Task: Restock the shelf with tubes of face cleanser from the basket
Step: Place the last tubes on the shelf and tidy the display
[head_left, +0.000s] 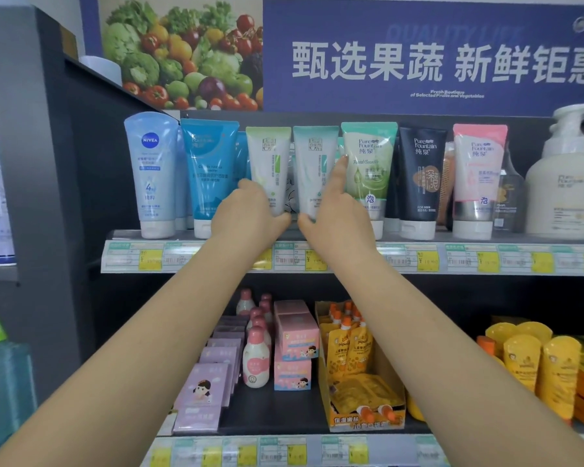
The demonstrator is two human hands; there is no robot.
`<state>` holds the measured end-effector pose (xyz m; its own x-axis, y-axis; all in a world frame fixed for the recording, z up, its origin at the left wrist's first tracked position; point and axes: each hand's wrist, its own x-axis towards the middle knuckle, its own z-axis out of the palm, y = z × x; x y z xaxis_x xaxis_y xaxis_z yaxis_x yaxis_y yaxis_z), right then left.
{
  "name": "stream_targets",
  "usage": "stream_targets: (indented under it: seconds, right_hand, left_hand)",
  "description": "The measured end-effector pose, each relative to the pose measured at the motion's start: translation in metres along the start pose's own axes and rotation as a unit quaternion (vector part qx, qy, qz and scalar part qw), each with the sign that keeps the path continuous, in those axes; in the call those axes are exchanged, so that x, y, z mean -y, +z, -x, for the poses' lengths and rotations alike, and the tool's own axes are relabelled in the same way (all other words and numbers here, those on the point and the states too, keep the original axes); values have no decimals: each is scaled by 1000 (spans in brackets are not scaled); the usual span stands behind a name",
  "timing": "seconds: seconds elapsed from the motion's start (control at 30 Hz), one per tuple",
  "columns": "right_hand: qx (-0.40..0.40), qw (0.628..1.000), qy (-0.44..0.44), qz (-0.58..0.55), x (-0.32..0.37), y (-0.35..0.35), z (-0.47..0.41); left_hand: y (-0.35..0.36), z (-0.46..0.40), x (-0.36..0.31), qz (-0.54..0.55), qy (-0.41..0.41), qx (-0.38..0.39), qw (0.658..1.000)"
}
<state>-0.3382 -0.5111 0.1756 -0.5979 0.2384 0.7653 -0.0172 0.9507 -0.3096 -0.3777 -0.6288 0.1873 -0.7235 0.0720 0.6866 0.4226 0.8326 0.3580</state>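
A shop shelf (418, 235) is seen from the front, with both bare arms reaching up to its front edge. Along that edge seven cleanser tubes stand upright on their caps in the front row. From the left end they are: a pale blue tube (150, 176), a bright blue tube (209, 173), a white tube with a green top (269, 160), a white tube with a teal top (312, 163), a mint green tube (371, 163), a black tube (420, 176) and a pink tube (477, 176). More tubes are partly seen behind the front row; their number cannot be told.

The left hand (246, 214) is wrapped around the lower part of the green-topped tube, thumb on its right side, fingers behind its left. The right hand (338, 210) holds the teal-topped tube, its thumb against the left side and its fingers laid along the right side, touching the mint green tube. Both tubes stand near the middle of the shelf's front edge, just beside each other.

At the right end of the shelf a large white pump bottle (563, 190) stands beside a small clear bottle (508, 200). Price labels (425, 259) run along the shelf's front strip.

On the lower shelf (284, 421) an open yellow display carton (364, 396) holds orange-capped pouches, some upright, some lying flat. Pink boxes (295, 345) are stacked to its left.
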Motion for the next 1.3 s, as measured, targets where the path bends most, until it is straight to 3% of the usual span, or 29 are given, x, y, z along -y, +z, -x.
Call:
stream_targets:
  seconds: [0.13,0.23,0.37,0.63,1.3]
  right_hand:
    - [7,1000,-4,-6,0,-3,3]
    - [7,1000,-8,-5,-2,-4,4]
    - [10,1000,-5,-1,-3,-4,4]
    - [9,1000,-4,-5,-3,-4,8]
    - [23,1000,6,-4,-6,-3,6]
  left_hand:
    - [-13,11,5,14,33,-20,999]
    - [-24,18,15,28,53,-85,995]
    - [-32,17,38,19,16,-150,988]
    - [-19,2,67,-18,-77,-55,995]
    - [-15,-3,65,-42,-107,-38,993]
